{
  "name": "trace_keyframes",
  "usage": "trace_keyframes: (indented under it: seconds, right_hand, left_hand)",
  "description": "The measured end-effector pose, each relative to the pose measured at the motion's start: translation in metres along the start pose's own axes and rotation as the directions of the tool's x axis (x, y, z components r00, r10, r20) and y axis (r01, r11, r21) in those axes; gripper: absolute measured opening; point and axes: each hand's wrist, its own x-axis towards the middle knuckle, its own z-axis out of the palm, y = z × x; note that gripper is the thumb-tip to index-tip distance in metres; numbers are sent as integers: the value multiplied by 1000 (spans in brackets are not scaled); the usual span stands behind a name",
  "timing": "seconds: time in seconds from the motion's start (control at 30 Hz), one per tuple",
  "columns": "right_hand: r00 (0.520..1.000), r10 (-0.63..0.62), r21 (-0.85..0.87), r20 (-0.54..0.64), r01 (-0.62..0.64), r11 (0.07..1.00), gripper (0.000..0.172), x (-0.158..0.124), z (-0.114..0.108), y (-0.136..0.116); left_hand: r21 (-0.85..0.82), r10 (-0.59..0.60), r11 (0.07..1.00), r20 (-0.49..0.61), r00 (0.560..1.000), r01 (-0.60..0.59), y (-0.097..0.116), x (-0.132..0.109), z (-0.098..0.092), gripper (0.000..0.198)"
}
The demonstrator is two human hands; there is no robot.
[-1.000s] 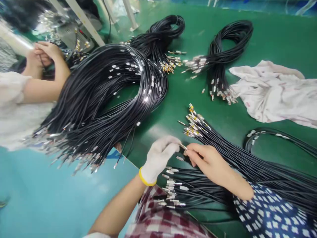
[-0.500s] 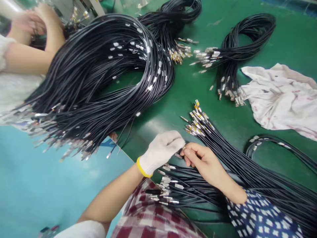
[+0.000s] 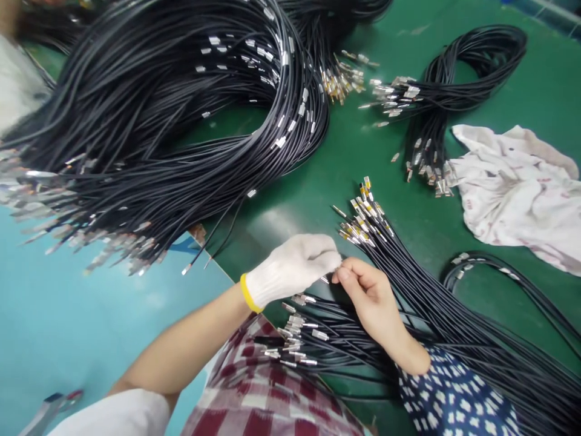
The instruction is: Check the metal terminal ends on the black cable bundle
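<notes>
My green table [image 3: 345,151] carries a huge cable coil [image 3: 158,121], a smaller coil [image 3: 512,45] (farther off), a crumpled white cloth [image 3: 517,188], and straight cables [image 3: 431,290] before me.

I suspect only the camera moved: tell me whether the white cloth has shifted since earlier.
No. The white cloth lies with its left edge beside the cable bundle's metal ends on the green table, as before; only the view shifted.
</notes>
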Motion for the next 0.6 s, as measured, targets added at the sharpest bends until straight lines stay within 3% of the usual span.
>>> trace_keyframes:
  seconds: [0.37, 0.6]
  right_hand:
    - [996, -27, 19, 88, 26, 999, 41, 1, -6, 0]
    - [988, -29, 124, 151, 10, 992, 28, -3, -14, 10]
  left_hand:
    - [-49, 0, 999, -7, 1000, -1, -2, -2, 2, 26]
    - [-118, -19, 993, -42, 999, 14, -6, -3, 6, 24]
